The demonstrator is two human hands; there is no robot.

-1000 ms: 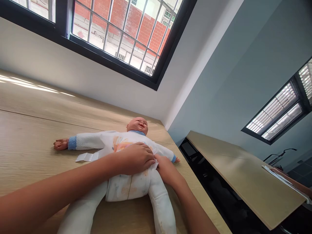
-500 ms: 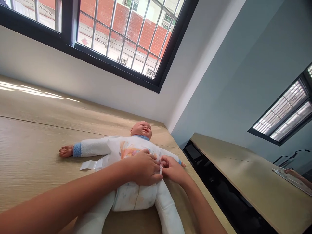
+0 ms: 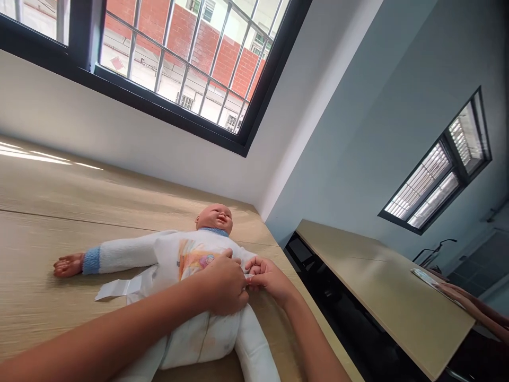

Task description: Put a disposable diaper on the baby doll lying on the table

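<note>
A baby doll (image 3: pixel 214 217) in white clothing with blue cuffs lies on its back on the wooden table. A white diaper (image 3: pixel 198 345) with an orange printed front is around its hips and belly. At the diaper's side, on the right of the view, my left hand (image 3: pixel 226 284) is closed on the edge. Meeting it there, my right hand (image 3: pixel 272 281) pinches a small white bit of that side, mostly hidden by fingers. On the other side, a white diaper tab (image 3: pixel 119 289) lies spread out loose near the doll's outstretched arm.
The table (image 3: pixel 27 254) runs along a wall below a barred window (image 3: pixel 178 58). Past a dark gap, a second table (image 3: pixel 374 276) stands on the right. There, another person's hand (image 3: pixel 453 292) rests by a flat pale sheet (image 3: pixel 433 284).
The view has swung to the right, so the doll and table sit farther left. Both my hands stay at the diaper's side, the right one with its fingertips drawn closer to the left.
</note>
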